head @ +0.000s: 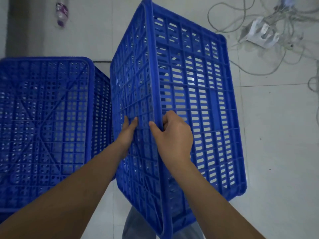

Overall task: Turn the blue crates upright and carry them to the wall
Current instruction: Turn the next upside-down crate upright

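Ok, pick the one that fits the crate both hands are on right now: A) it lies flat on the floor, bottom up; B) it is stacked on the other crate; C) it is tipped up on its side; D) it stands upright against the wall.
C: the held crate stands on edge, the right hand gripping its bottom edge, the left hand against its base.

You stand on a pale tiled floor [276, 135] with thin grout lines. A tangle of grey cables [269, 19] and a white wrapper [260, 32] lie at upper right; a plastic bottle [61, 12] lies at upper left.
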A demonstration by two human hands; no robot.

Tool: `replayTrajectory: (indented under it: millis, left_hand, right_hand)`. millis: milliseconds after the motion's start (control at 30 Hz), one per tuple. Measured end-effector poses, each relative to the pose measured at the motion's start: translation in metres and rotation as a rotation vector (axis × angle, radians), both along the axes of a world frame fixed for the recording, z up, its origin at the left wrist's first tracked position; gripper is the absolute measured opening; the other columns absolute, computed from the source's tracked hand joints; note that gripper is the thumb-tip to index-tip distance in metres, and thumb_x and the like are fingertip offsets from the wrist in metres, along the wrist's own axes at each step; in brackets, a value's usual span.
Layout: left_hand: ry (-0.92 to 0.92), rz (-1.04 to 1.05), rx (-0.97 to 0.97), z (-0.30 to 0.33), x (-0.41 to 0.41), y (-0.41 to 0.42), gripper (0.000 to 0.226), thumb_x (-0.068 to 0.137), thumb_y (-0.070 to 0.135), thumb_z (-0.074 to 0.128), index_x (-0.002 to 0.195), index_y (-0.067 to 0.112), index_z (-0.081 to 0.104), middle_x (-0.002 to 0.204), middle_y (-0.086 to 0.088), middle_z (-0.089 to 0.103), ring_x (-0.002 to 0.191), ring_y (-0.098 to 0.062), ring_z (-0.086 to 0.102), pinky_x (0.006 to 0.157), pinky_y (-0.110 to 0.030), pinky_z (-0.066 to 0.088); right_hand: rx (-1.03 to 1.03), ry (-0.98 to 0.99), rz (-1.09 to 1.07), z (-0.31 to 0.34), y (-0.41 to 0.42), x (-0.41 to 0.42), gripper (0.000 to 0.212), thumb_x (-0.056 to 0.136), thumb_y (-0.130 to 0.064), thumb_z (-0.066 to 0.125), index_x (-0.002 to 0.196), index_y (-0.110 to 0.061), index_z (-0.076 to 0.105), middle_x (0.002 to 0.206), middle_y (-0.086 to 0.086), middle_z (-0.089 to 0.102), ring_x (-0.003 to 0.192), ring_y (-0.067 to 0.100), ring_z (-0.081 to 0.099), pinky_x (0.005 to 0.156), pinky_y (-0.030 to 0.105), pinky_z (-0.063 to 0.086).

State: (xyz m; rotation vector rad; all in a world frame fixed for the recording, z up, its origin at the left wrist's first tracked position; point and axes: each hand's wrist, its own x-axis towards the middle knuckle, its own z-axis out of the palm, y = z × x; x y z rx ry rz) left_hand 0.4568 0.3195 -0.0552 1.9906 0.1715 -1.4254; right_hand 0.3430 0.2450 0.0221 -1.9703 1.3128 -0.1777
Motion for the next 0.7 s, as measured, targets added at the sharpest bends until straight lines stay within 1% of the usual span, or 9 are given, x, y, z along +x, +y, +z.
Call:
replayTrajectory:
  millis: [100, 167, 333, 433, 500, 567, 600, 633, 700]
  left_hand:
    - [0.024, -0.02, 0.0, -0.004, 0.001, -0.008, 0.074, 0.093, 0.06, 0.03, 0.151, 0.038, -0.01, 0.162, 0.007, -0.003, 0.149, -0.023, 0.007, 0.119, -0.05, 0.015]
    - [0.042, -0.023, 0.017, -0.007, 0.001, -0.014, 0.074, 0.093, 0.059, 0.031, 0.151, 0.037, -0.008, 0.163, 0.005, -0.001, 0.149, -0.024, 0.01, 0.118, -0.05, 0.016]
    - [0.031, 0.03, 0.103, -0.004, 0.004, -0.024, 0.07, 0.094, 0.052, 0.041, 0.153, 0.032, 0.008, 0.161, 0.0, 0.015, 0.145, -0.027, 0.022, 0.113, -0.047, 0.031]
    - [0.05, 0.045, 0.127, -0.003, 0.001, -0.027, 0.061, 0.099, 0.045, 0.035, 0.153, 0.03, 0.011, 0.16, -0.002, 0.019, 0.143, -0.029, 0.027, 0.11, -0.05, 0.035]
    - [0.089, 0.067, 0.143, -0.005, -0.004, -0.03, 0.054, 0.102, 0.037, 0.03, 0.153, 0.03, 0.014, 0.158, -0.003, 0.027, 0.14, -0.03, 0.033, 0.108, -0.05, 0.038]
    - [0.137, 0.091, 0.138, -0.009, -0.011, -0.033, 0.048, 0.104, 0.03, 0.029, 0.151, 0.026, 0.024, 0.151, -0.005, 0.04, 0.134, -0.026, 0.042, 0.105, -0.046, 0.042]
    - [0.155, 0.097, 0.127, -0.011, -0.015, -0.035, 0.045, 0.104, 0.028, 0.029, 0.148, 0.023, 0.033, 0.145, -0.005, 0.047, 0.128, -0.024, 0.048, 0.101, -0.042, 0.045]
    - [0.164, 0.11, 0.117, -0.013, -0.019, -0.036, 0.042, 0.103, 0.025, 0.031, 0.143, 0.021, 0.041, 0.139, -0.006, 0.054, 0.118, -0.023, 0.054, 0.092, -0.038, 0.048]
    - [0.17, 0.141, 0.089, -0.013, -0.027, -0.037, 0.038, 0.101, 0.018, 0.035, 0.135, 0.019, 0.051, 0.128, -0.007, 0.061, 0.093, -0.021, 0.06, 0.066, -0.029, 0.055]
  right_hand:
    - [-0.028, 0.027, 0.011, -0.002, -0.002, 0.004, 0.039, 0.087, -0.041, 0.062, 0.07, -0.018, 0.035, 0.056, -0.011, 0.028, 0.044, 0.006, 0.025, 0.041, 0.02, 0.017]
    - [-0.046, 0.029, 0.015, -0.003, -0.005, 0.005, 0.038, 0.087, -0.04, 0.062, 0.07, -0.018, 0.035, 0.056, -0.01, 0.028, 0.044, 0.006, 0.024, 0.041, 0.021, 0.016]
    - [-0.068, 0.023, 0.04, -0.006, -0.008, 0.006, 0.037, 0.087, -0.035, 0.062, 0.071, -0.016, 0.035, 0.056, -0.011, 0.026, 0.044, 0.006, 0.022, 0.042, 0.022, 0.015]
    - [-0.048, 0.038, 0.073, -0.01, -0.002, 0.009, 0.037, 0.087, -0.033, 0.063, 0.07, -0.016, 0.035, 0.055, -0.011, 0.026, 0.044, 0.005, 0.022, 0.042, 0.022, 0.016]
    - [-0.042, 0.059, 0.094, -0.016, 0.003, 0.009, 0.036, 0.088, -0.032, 0.062, 0.07, -0.015, 0.035, 0.055, -0.011, 0.026, 0.045, 0.004, 0.023, 0.042, 0.021, 0.017]
    - [-0.032, 0.081, 0.117, -0.024, 0.007, 0.006, 0.035, 0.089, -0.03, 0.061, 0.071, -0.015, 0.035, 0.056, -0.011, 0.026, 0.046, 0.003, 0.023, 0.043, 0.021, 0.015]
    - [-0.031, 0.096, 0.126, -0.029, 0.008, 0.004, 0.035, 0.089, -0.029, 0.061, 0.071, -0.015, 0.035, 0.057, -0.011, 0.026, 0.046, 0.004, 0.023, 0.043, 0.02, 0.014]
    - [-0.035, 0.11, 0.133, -0.034, 0.008, 0.002, 0.034, 0.089, -0.028, 0.06, 0.072, -0.015, 0.035, 0.057, -0.01, 0.027, 0.047, 0.006, 0.025, 0.043, 0.02, 0.014]
    - [-0.041, 0.133, 0.145, -0.042, 0.009, -0.003, 0.031, 0.089, -0.026, 0.06, 0.073, -0.015, 0.035, 0.061, -0.005, 0.035, 0.052, 0.013, 0.033, 0.043, 0.02, 0.014]
